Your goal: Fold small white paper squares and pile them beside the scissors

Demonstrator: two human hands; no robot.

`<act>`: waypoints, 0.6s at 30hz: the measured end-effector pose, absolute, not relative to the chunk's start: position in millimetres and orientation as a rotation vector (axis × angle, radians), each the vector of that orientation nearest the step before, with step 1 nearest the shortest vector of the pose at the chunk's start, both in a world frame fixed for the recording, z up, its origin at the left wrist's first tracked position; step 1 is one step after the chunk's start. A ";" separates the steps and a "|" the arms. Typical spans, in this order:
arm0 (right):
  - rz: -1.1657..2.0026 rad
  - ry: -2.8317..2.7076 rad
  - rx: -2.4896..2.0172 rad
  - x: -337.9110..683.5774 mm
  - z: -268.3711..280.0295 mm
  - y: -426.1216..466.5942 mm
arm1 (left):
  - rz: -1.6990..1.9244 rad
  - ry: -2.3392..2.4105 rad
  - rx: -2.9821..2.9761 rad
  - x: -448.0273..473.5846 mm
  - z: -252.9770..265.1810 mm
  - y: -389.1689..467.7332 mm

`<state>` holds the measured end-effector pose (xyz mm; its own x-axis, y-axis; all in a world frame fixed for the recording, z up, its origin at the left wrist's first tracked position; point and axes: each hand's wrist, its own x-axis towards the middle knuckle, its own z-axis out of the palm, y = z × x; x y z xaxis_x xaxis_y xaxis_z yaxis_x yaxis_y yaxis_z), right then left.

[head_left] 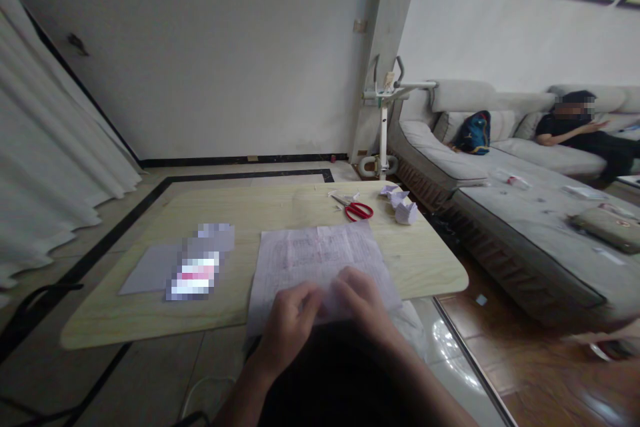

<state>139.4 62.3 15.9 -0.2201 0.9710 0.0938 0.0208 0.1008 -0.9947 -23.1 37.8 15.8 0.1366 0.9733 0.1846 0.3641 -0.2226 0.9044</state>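
Note:
A large creased sheet of paper [325, 247] with faint print lies at the table's near edge, partly hanging over it. My left hand [295, 312] is closed at the sheet's near part, fingers curled and thumb against them. Close beside it, my right hand [363, 297] also has its fingers bent onto the paper; its fingertips are blurred. The hands hide part of the near edge. Beyond the sheet lie scissors [357, 209] with red handles, blades pointing left. Several folded paper pieces [405, 211] stand right of the scissors.
On the pale wooden table [240, 313], more paper [147, 270] lies at left, partly under a pixelated item [197, 273]. Small paper scraps sit near the scissors. A grey sofa [520, 233] stands at right, with a backpack [475, 132] and a seated person [575, 127]. White exercise equipment [384, 127] stands behind the table.

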 end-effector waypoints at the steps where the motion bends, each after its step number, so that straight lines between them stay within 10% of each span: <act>1: 1.269 -1.434 -1.044 139.2 17.1 61.3 | 1.090 1.297 1.654 -22.1 15.1 37.2; 18: 1.126 -1.575 -1.100 139.7 12.5 60.3 | 1.243 1.272 1.369 -20.3 9.0 36.4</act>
